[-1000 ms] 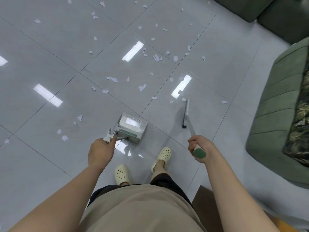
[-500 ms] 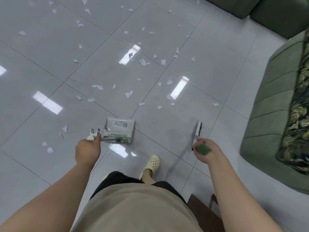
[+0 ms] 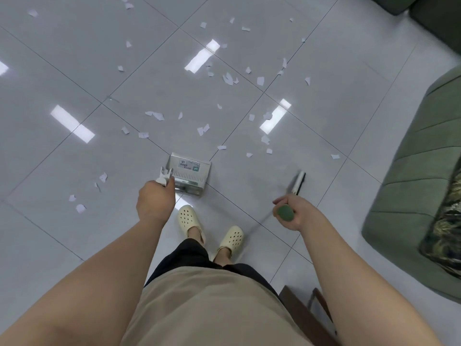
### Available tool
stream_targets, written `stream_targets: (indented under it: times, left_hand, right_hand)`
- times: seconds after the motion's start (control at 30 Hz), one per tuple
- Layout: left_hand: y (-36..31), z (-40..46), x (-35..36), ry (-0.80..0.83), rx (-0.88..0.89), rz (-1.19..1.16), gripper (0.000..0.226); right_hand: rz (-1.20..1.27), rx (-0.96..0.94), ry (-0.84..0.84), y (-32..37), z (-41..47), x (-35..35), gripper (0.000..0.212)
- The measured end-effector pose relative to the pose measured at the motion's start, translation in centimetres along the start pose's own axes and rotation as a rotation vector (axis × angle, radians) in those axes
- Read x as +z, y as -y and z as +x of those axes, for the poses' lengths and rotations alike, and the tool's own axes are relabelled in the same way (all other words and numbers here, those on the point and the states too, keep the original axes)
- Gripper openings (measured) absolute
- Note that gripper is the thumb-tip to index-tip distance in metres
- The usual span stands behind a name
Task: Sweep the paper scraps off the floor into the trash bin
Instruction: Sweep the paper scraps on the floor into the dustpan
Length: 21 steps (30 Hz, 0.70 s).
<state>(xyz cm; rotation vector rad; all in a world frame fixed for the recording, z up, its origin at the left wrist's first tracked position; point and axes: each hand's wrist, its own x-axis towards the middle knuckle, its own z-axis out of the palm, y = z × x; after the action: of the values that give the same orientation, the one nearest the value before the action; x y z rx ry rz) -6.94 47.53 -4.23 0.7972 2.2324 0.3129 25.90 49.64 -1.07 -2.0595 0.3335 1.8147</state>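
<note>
Several white paper scraps (image 3: pixel 228 78) lie scattered over the glossy grey tiled floor (image 3: pixel 74 58) ahead of me. My left hand (image 3: pixel 154 202) grips the white handle of a long-handled dustpan (image 3: pixel 190 172), whose grey pan hangs just in front of my feet. My right hand (image 3: pixel 290 212) grips the green-capped end of a broom handle; the broom head (image 3: pixel 298 183) with dark bristles sits low over the floor to the right of the pan. No trash bin is in view.
A green sofa (image 3: pixel 414 196) with a patterned cushion (image 3: pixel 449 233) fills the right side. Dark green furniture (image 3: pixel 434 18) stands at the top right corner. A brown wooden piece (image 3: pixel 301 308) is behind my right leg. My feet wear cream clogs (image 3: pixel 189 219).
I have stepped forward, so the scraps are nearer. The dustpan and broom have come along with me, the broom head staying to the pan's right.
</note>
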Motion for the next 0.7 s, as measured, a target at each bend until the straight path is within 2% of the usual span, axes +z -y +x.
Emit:
stream_targets:
  times: [0.13,0.23,0.37,0.47,0.6,0.7]
  left_hand:
    - [-0.7,4.0,-2.5,-0.004,-0.02,0.031,0.053]
    - [-1.2,6.8,-4.3,-0.011,-0.024,0.045,0.054]
    - [-1.9,8.7,-5.6,-0.014,-0.035,0.067,0.051]
    - [-2.0,9.3,-5.8,-0.005,-0.042,0.079,0.048]
    - [-1.7,9.0,-5.8,-0.007,-0.04,0.096,0.048]
    - [-2.3,8.4,-5.4,-0.001,-0.033,0.111,0.046]
  right_hand:
    - [-0.302,0.061,-0.021,-1.6,0.4,7.9,0.025]
    - [-0.414,0.104,0.059,-2.0,0.1,14.3,0.022]
    - [-0.374,0.18,0.215,-0.2,-0.9,20.9,0.023]
    - [-0.299,0.269,0.336,3.7,-0.5,23.0,0.028]
    - [-0.221,0.341,0.509,7.1,-1.0,24.0,0.052]
    - [-0.242,0.295,0.506,6.9,-2.6,25.2,0.03]
